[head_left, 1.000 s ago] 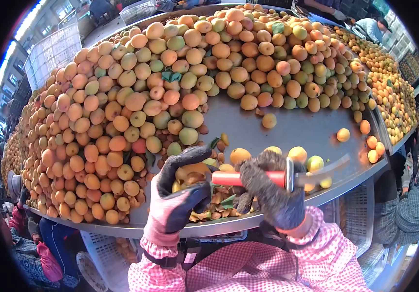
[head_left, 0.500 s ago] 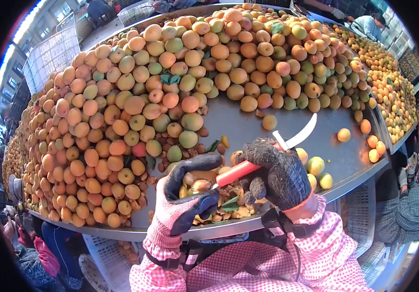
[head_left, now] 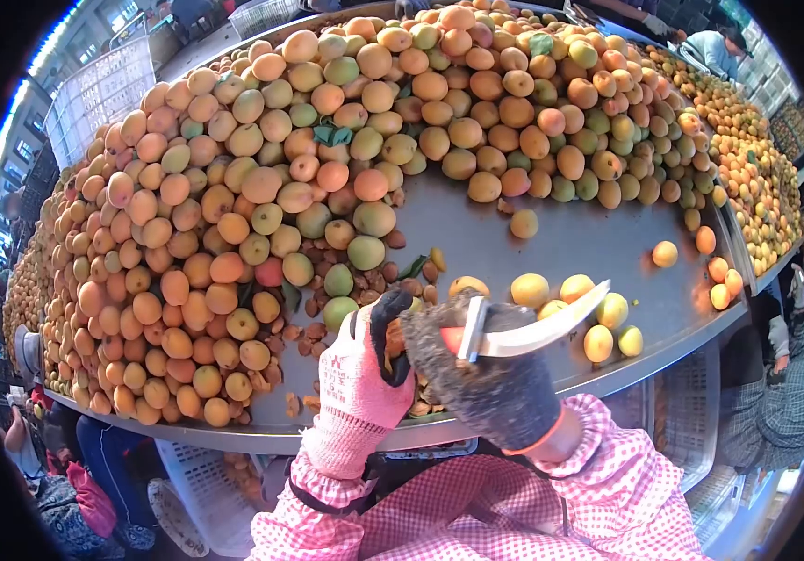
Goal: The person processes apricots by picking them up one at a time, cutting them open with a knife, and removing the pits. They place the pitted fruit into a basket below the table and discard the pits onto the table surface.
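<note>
My left hand [head_left: 362,379], in a pink glove with black fingers, is curled at the table's near edge. Between it and my right hand shows a bit of orange-brown, too hidden to name. In a dark grey glove, my right hand [head_left: 491,379] is closed round a curved knife [head_left: 547,334]. The pale blade points right, and a little of the red handle shows near the metal collar. Both hands are close together over pits and scraps. Just beyond my right hand lie several loose yellow apricots [head_left: 598,343].
A large heap of apricots [head_left: 262,182] covers the left and back of the metal table [head_left: 477,234]. Brown pits [head_left: 388,276] lie by its inner edge. White crates [head_left: 201,496] stand below the rim. Other people [head_left: 710,51] are at the far right and the sides.
My left hand has turned so its back shows, and its fingers have curled in. My right hand has turned and shifted left and down, swinging the blade lower. More loose apricots now show.
</note>
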The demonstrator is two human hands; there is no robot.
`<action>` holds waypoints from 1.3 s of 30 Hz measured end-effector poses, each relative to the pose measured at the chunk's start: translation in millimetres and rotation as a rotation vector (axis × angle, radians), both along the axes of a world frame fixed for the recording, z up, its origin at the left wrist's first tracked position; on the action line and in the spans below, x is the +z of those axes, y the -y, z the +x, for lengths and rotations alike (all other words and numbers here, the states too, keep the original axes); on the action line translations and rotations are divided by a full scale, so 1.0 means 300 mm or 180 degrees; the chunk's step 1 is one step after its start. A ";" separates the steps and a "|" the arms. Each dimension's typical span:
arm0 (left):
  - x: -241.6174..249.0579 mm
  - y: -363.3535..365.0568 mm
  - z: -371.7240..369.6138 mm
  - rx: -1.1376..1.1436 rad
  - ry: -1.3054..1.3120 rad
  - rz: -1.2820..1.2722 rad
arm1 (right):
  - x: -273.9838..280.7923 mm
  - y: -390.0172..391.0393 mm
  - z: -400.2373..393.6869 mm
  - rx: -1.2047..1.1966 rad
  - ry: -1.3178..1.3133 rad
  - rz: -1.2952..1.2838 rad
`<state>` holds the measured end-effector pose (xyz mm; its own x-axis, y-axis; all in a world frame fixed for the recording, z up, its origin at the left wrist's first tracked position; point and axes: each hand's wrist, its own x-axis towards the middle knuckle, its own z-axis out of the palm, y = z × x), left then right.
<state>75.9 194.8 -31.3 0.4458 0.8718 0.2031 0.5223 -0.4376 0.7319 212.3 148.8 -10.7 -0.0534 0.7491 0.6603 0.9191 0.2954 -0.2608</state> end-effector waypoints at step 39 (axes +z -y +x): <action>-0.027 -0.057 -0.074 0.0033 0.3216 -0.3676 | 0.060 0.056 0.107 0.0696 -0.2878 -0.1525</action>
